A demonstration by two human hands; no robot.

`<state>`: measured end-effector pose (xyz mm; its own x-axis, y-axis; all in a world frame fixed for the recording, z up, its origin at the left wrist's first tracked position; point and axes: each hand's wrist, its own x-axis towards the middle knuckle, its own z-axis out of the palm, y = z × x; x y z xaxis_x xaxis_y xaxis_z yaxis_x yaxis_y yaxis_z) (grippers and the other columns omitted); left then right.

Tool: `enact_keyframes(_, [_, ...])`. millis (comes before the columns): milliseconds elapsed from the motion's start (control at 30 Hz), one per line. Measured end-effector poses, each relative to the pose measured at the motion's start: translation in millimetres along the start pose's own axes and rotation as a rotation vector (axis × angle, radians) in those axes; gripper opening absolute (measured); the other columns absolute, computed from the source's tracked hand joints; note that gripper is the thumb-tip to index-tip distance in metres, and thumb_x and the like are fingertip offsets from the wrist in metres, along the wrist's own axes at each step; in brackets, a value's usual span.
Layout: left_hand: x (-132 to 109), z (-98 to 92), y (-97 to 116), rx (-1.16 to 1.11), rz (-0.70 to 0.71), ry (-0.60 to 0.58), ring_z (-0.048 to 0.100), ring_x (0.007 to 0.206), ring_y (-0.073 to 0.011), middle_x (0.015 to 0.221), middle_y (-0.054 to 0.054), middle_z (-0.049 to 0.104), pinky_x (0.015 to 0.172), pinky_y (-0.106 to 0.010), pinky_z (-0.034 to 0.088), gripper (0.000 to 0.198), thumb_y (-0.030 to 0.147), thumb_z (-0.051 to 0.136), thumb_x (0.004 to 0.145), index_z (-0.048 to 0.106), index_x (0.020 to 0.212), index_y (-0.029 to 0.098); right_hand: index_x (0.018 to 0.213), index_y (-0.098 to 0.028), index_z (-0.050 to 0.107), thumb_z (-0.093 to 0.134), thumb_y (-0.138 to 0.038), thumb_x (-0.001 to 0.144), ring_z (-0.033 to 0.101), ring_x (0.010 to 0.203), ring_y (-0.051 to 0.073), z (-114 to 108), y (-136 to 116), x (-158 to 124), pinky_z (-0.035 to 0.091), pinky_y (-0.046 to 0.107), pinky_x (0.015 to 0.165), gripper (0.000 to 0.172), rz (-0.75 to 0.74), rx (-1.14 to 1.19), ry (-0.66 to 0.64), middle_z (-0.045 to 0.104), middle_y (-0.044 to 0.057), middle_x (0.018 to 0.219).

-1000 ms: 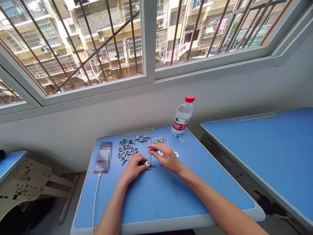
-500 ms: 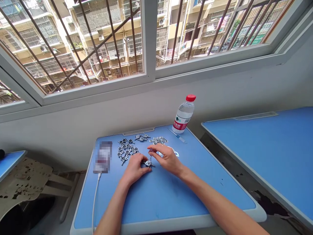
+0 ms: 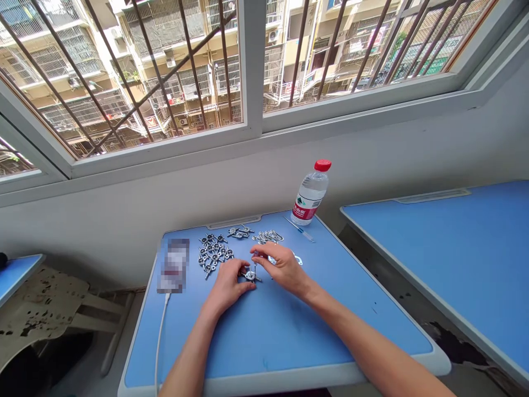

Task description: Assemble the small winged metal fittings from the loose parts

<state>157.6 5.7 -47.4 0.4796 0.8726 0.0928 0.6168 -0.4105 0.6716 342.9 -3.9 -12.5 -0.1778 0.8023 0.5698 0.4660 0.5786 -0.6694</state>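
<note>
Silver metal part (image 3: 250, 276): sat at the fingertips of the left hand, between thumb and fingers, its small arms sticking out past the grip; whether it rested fully on the desktop could not be told.
Left hand (image 3: 228, 282): pinched the part from the left side, thumb on the near side, fingers on the far side.
Right hand (image 3: 283, 269): held thumb and fingers pressed together on a slim tool's handle, just above and to the right of the part.
Slim tool (image 3: 255, 255): stood nearly upright with a see-through handle, its shaft pointing down at the part; contact at the tip was too small to make out.
Flat plates (image 3: 298, 259): lay behind the right hand, partly hidden by it.
Dark-centred parts (image 3: 215, 249): spread in a cluster beyond the left hand.
Far parts (image 3: 239, 232): lay in a small group near the desk's back edge.
Small metal pieces (image 3: 268, 237): were heaped just beyond the right hand.
Blue-and-clear stick (image 3: 300, 230): lay slantwise near the bottle.
Red-capped bottle (image 3: 309, 198): stood at the back right corner.
White cable (image 3: 161, 336): ran from a blurred-out object (image 3: 173, 266) down the left side.
Blue desk (image 3: 285, 347): carried all of these.
</note>
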Motion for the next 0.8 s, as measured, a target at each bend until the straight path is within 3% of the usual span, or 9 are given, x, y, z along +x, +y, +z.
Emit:
enact_keyframes(167, [0.1,-0.5,2.8,0.029,-0.007,0.006,0.054,0.085,-0.0190,0.086,0.000,0.062,0.078,-0.031,0.036,0.020,0.024,0.076,0.073,0.058,0.081,0.019,0.088,-0.022,0.067,0.053,-0.021,0.089,0.059,0.067,0.017,-1.0,-3.8,0.8,0.048,0.030,0.065,0.014,0.003,-0.006,-0.009,0.067,0.002,0.072])
enact_keyframes(800, [0.0,-3.1,8.5,0.006,-0.019,0.012,0.054,0.084,-0.0187,0.085,0.001,0.060,0.079,-0.032,0.036,0.020,0.021,0.075,0.072,0.056,0.077,0.020,0.083,-0.022,0.066,0.054,-0.021,0.087,0.058,0.064,0.018,2.1,-8.3,0.4,0.046,0.030,0.061,0.013,0.014,-0.033,0.028,0.066,0.003,0.069])
